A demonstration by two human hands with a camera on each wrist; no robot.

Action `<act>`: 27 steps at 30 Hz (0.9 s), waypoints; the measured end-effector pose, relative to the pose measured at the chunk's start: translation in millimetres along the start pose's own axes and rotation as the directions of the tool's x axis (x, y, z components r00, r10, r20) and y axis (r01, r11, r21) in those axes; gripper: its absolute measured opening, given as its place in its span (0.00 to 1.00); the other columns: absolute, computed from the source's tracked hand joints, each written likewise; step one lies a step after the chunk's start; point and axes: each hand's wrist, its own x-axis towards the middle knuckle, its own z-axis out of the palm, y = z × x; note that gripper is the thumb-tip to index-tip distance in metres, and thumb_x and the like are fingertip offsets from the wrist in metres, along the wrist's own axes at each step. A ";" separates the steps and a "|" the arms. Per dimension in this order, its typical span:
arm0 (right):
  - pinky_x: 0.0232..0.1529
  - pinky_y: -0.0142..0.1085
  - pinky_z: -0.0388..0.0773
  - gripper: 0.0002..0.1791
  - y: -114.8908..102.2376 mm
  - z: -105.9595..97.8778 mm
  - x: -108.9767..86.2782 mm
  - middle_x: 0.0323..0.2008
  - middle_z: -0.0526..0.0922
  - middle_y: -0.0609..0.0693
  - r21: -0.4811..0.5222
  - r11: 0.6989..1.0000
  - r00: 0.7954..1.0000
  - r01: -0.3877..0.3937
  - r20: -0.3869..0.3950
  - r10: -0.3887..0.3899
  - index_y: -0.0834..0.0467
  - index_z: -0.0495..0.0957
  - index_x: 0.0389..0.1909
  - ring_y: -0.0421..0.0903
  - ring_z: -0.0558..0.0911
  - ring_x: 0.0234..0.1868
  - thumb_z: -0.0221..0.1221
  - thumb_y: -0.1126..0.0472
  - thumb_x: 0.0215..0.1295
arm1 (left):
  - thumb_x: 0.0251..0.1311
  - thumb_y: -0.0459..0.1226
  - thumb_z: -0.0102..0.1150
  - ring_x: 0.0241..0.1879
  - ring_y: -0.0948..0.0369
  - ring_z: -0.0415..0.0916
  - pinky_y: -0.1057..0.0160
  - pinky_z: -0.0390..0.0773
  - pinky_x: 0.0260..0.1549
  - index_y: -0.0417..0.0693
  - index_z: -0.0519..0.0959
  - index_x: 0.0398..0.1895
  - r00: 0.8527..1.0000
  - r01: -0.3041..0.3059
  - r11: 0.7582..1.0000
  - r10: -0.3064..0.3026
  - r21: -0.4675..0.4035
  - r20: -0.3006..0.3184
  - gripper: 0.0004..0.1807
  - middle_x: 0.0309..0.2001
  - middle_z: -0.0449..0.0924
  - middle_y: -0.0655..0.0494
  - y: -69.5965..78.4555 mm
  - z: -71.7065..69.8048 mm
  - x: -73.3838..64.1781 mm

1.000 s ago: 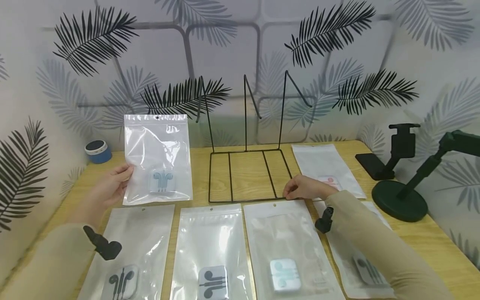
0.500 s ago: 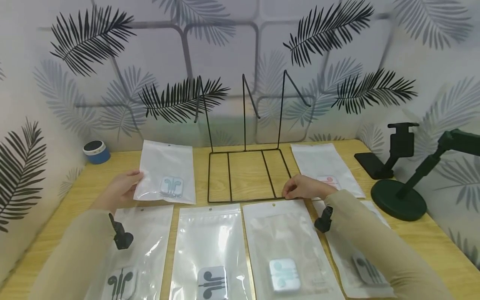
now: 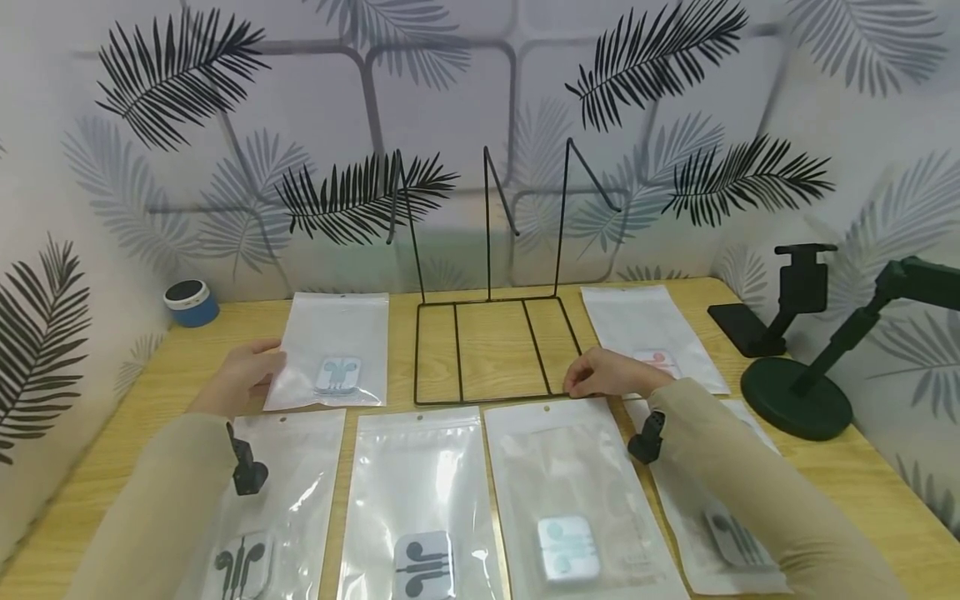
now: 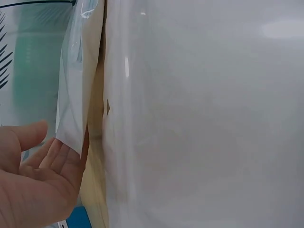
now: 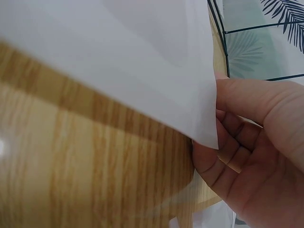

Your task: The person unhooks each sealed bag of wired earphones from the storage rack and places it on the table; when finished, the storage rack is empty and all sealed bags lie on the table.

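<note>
A white zip bag holding a boxed pair of blue earphones (image 3: 337, 375) lies at the table's back left, left of the black wire rack (image 3: 495, 393). My left hand (image 3: 238, 375) is at its left edge; in the left wrist view the fingers (image 4: 64, 161) lie under a bag corner (image 4: 71, 128) and the thumb stands apart from it. My right hand (image 3: 603, 372) pinches the top right corner of a clear-front zip bag (image 3: 525, 433) with a pale earphone box (image 3: 568, 547). In the right wrist view that corner (image 5: 206, 128) is between thumb and fingers.
More earphone zip bags lie in the front row, one at left (image 3: 300, 467), one in the middle (image 3: 416, 433) and one under the right forearm (image 3: 697, 533). Another bag (image 3: 637, 317) is right of the rack. A blue speaker (image 3: 193, 304) and a dark green stand (image 3: 797, 400) flank them.
My left hand has lowered the blue-earphone bag from upright to flat on the table, and its thumb now stands off the bag. My right hand has stayed at its bag corner.
</note>
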 end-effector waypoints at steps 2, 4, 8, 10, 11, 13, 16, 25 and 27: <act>0.25 0.31 0.70 0.03 0.1 0.1 0.3 0.27 0.81 0.46 0.002 1.000 1.000 -0.005 -0.001 0.005 0.62 0.82 0.32 0.41 0.72 0.25 0.60 0.70 0.58 | 0.69 0.40 0.40 0.64 0.42 0.52 0.48 0.61 0.59 0.41 0.43 0.72 1.000 0.007 1.000 -0.007 -0.004 -0.001 0.33 0.68 0.48 0.35 0.2 -0.1 0.6; 0.25 0.31 0.70 0.03 -0.1 0.2 0.3 0.27 0.81 0.46 0.002 1.000 1.000 -0.005 -0.001 0.005 0.63 0.82 0.32 0.41 0.72 0.25 0.60 0.70 0.58 | 0.70 0.41 0.38 0.65 0.42 0.52 0.49 0.60 0.59 0.40 0.42 0.72 1.000 0.013 1.000 -0.013 -0.010 0.002 0.32 0.68 0.47 0.35 0.4 -0.3 0.5; 0.25 0.31 0.70 0.03 -2.4 1.7 -0.3 0.27 0.81 0.47 0.011 1.000 1.000 -0.001 0.000 0.001 0.63 0.82 0.32 0.41 0.72 0.25 0.60 0.70 0.58 | 0.71 0.41 0.36 0.65 0.43 0.51 0.49 0.60 0.60 0.37 0.39 0.71 0.999 0.030 0.999 -0.029 -0.022 0.019 0.32 0.69 0.45 0.35 -0.8 -3.0 -0.6; 0.25 0.31 0.70 0.03 -3.5 2.4 -0.9 0.27 0.81 0.47 0.012 1.000 1.000 0.005 0.000 -0.005 0.64 0.82 0.32 0.41 0.72 0.25 0.60 0.70 0.58 | 0.72 0.41 0.35 0.65 0.43 0.50 0.49 0.59 0.60 0.37 0.38 0.71 0.999 0.045 0.999 -0.045 -0.028 0.022 0.32 0.69 0.44 0.35 -1.5 -4.2 -1.2; 0.25 0.31 0.70 0.03 -3.9 2.7 -1.2 0.27 0.81 0.47 0.012 1.000 1.000 0.009 -0.001 -0.009 0.65 0.81 0.32 0.41 0.71 0.25 0.60 0.70 0.58 | 0.72 0.42 0.35 0.65 0.44 0.50 0.49 0.59 0.60 0.37 0.38 0.71 0.998 0.055 0.998 -0.055 -0.036 0.020 0.33 0.69 0.44 0.36 -1.7 -4.4 -1.3; 0.24 0.31 0.69 0.04 -4.4 2.9 -1.9 0.28 0.81 0.48 0.012 1.000 1.000 0.016 -0.002 -0.016 0.66 0.81 0.33 0.41 0.71 0.25 0.60 0.70 0.58 | 0.72 0.42 0.35 0.65 0.44 0.51 0.50 0.60 0.60 0.38 0.39 0.71 0.997 0.075 0.996 -0.075 -0.040 0.010 0.32 0.69 0.45 0.37 -1.8 -4.5 -1.9; 0.24 0.31 0.69 0.04 -4.4 2.8 -1.7 0.28 0.81 0.49 0.012 1.000 1.000 0.023 -0.006 -0.022 0.67 0.81 0.33 0.41 0.71 0.25 0.59 0.70 0.58 | 0.71 0.42 0.36 0.65 0.45 0.52 0.51 0.62 0.59 0.39 0.39 0.71 0.996 0.093 0.994 -0.093 -0.054 0.002 0.33 0.69 0.45 0.37 -1.8 -4.7 -1.8; 0.24 0.32 0.71 0.06 -6.0 -1.5 -3.7 0.29 0.82 0.48 -0.053 0.998 0.999 -0.017 -0.033 0.015 0.62 0.83 0.35 0.41 0.72 0.24 0.58 0.67 0.61 | 0.71 0.42 0.33 0.62 0.41 0.57 0.59 0.72 0.51 0.31 0.42 0.69 0.996 -0.074 0.997 0.073 -0.007 -0.044 0.32 0.67 0.47 0.31 -4.5 -21.4 -10.0; 0.26 0.34 0.74 0.08 -9.1 -5.9 -8.3 0.34 0.82 0.50 -0.075 0.997 0.998 -0.027 -0.058 0.022 0.63 0.82 0.39 0.42 0.74 0.26 0.56 0.65 0.64 | 0.70 0.43 0.33 0.60 0.39 0.58 0.59 0.74 0.49 0.27 0.45 0.68 0.985 -0.149 0.988 0.153 0.050 -0.077 0.33 0.65 0.49 0.28 -3.3 -27.9 -15.0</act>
